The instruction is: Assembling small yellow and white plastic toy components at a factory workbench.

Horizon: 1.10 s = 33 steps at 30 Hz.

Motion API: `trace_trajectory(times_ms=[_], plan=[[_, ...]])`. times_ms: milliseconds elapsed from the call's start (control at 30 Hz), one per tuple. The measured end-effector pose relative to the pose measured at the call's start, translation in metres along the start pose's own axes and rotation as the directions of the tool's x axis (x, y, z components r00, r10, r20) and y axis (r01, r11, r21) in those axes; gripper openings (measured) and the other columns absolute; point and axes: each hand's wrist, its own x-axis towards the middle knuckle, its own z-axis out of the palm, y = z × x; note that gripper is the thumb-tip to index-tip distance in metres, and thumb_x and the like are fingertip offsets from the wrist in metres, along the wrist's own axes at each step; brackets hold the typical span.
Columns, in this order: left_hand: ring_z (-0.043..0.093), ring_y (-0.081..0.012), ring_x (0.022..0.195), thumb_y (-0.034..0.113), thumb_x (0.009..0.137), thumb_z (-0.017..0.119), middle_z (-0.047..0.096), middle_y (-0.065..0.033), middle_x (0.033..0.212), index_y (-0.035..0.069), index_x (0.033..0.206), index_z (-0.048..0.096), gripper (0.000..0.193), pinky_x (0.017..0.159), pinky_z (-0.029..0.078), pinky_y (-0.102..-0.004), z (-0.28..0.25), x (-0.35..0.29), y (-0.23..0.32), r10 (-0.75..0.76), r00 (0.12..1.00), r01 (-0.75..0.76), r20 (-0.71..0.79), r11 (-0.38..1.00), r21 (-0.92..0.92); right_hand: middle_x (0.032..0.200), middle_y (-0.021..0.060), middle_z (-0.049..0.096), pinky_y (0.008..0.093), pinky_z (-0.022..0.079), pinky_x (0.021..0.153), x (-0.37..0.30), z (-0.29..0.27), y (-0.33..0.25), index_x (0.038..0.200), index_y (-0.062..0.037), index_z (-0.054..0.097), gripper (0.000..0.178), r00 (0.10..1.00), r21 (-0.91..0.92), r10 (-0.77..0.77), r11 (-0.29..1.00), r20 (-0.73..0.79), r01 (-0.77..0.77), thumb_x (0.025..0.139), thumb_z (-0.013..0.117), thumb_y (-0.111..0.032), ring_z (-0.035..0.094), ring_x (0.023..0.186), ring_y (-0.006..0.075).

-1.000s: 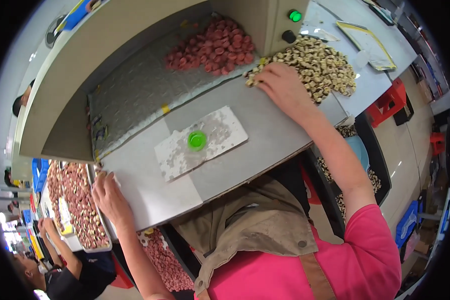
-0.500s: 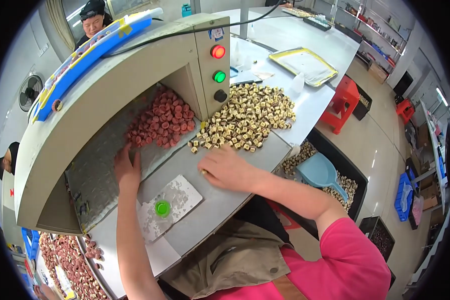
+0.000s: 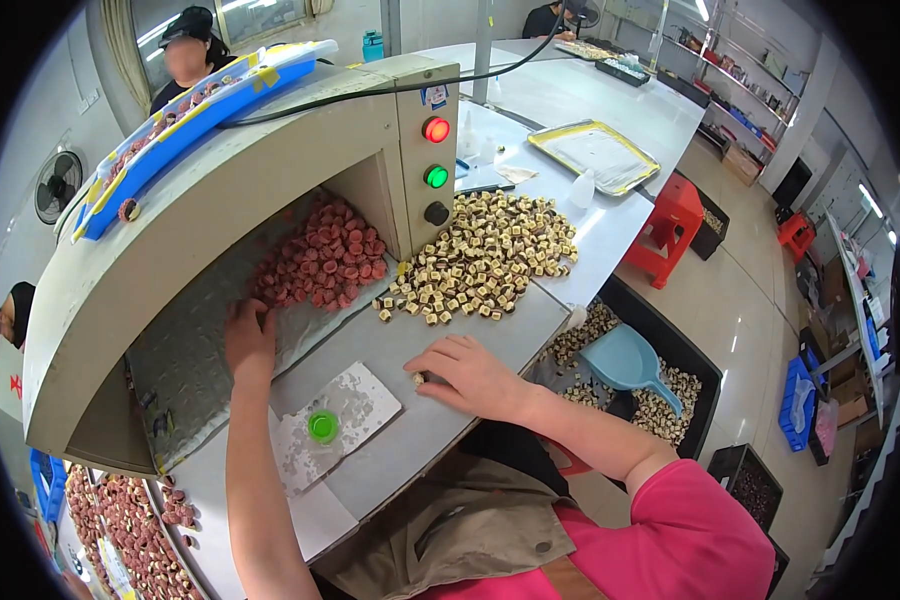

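Nearest, on the tabletop (image 3: 400,455), a white board (image 3: 372,394) carries a green cup (image 3: 322,427), best left unjostled. Just beyond, the right hand (image 3: 477,380) pinches a small cream-and-dark piece (image 3: 418,379) in its fingers, where a light grip by the sides suits. Farther in, the left hand (image 3: 249,340) curls its fingers at the edge of the pink pile (image 3: 325,257); whether they grasp anything I cannot tell, but loose edge pieces should lift most cleanly.

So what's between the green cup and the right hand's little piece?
The head view shows part of the white board beside the green cup, then grey tabletop before the little piece in the right hand.
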Motion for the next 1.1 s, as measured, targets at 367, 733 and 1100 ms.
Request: trace_trajectory(times_ms=[367,733,1100], plan=[[0.056,-0.0366,0.093,0.014,0.081,0.064,0.055,-0.0178,0.101,0.005,0.093,0.058,0.016,0.078,0.047,-0.0447,0.012,0.006,-0.007,-0.114,0.988,0.115,-0.103,0.993,0.012,0.092,0.0069,0.057,0.036,0.044,0.082,-0.005,0.001,-0.004,0.101,-0.0089,0.062,0.019,0.996,0.028,-0.068,0.997,-0.061,0.07,0.083,0.063,-0.011,0.055,0.09,0.0251],[0.056,-0.0372,0.09,0.014,0.084,0.062,0.055,-0.0193,0.097,0.006,0.092,0.057,0.013,0.077,0.047,-0.0435,0.0,0.0,-0.061,-0.077,0.994,0.076,-0.078,0.997,-0.018,0.091,0.0081,0.058,0.0363,0.045,0.081,-0.004,0.0,-0.006,0.099,-0.0081,0.062,0.016,0.996,0.074,-0.053,0.996,-0.072,0.059,0.083,0.062,-0.011,0.056,0.089,0.0258],[0.055,-0.0136,0.084,0.018,0.091,0.059,0.058,-0.0082,0.099,0.004,0.108,0.058,0.022,0.07,0.046,-0.0284,-0.069,-0.06,-0.019,-0.298,0.949,0.312,0.103,0.844,-0.437,0.093,0.0086,0.059,0.0361,0.046,0.082,-0.003,-0.002,-0.008,0.1,-0.0091,0.063,0.017,0.999,0.08,-0.024,0.996,-0.039,0.027,0.084,0.063,-0.011,0.057,0.09,0.0265]])
